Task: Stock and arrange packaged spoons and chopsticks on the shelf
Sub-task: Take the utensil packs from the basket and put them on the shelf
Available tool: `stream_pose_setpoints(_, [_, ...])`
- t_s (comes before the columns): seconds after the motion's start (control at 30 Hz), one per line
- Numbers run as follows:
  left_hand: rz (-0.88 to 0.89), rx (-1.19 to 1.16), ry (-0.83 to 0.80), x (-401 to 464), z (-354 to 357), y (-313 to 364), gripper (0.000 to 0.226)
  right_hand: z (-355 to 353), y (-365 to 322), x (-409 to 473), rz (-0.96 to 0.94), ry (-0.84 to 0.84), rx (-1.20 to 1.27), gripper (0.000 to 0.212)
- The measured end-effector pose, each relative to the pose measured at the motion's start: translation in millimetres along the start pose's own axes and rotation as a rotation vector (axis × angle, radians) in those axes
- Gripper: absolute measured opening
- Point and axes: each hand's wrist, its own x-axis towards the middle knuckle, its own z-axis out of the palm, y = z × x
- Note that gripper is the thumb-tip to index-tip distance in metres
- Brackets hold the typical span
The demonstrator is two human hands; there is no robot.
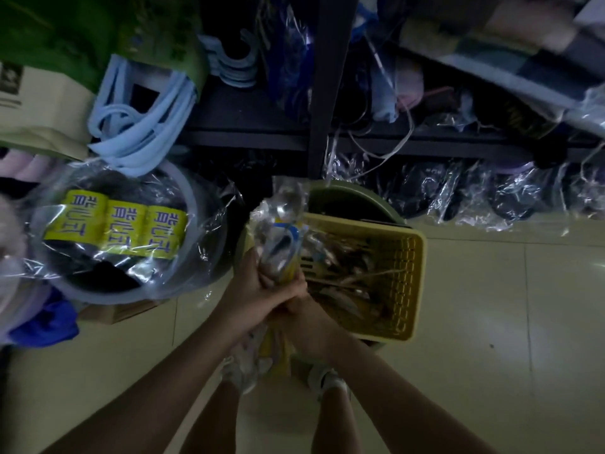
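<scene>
**Both hands wrapped round a bundle of packaged spoons above the yellow basket**

Nearest the camera, 2 bare forearms rise from the bottom edge and meet at the middle. The left hand (250, 290) and the right hand (304, 311) are pressed together, fingers curled tight round the lower end of a bundle of packaged spoons (281, 231). The bundle stands upright in clear wrap with yellow and blue card; the spoon bowls show at its far end, but how many spoons it holds is hard to make out. Its lower end is hidden behind the hands.

Just right of the hands, a yellow slotted basket (411, 283) holds a jumble of more wrapped cutlery, too dim and blurred to count. The basket sits on a green tub (353, 198), whose inside is mostly covered.

To the left, a grey basin (196, 221) in clear film holds dark goods banded by 3 yellow labels (116, 232). Beyond it lies a bunch of pale blue hangers (137, 122).

Farthest off, the dark shelf (248, 134) carries bagged goods, cut off at the top edge.
</scene>
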Motion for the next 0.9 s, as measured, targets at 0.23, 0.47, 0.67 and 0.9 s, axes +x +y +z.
stream_pose_setpoints(0.23, [0.036,0.287,0.182,3.7,-13.4,6.6,0.063,-27.3,17.3,1.1,0.083,0.003,-0.107,0.035])
stream_pose_setpoints(0.47, [0.146,0.855,0.196,22.5,-26.1,17.9,0.067,-57.5,108.8,24.9,0.342,0.005,-1.089,0.055])
stream_pose_setpoints(0.67, [0.173,0.965,0.176,27.2,-38.3,5.0,0.073,-49.7,127.4,53.7,0.366,-0.083,-1.209,0.055])
stream_pose_setpoints(0.9, [0.113,0.908,0.139,19.1,-42.4,1.5,0.067,-38.5,120.1,57.9,0.392,-0.081,-1.108,0.049])
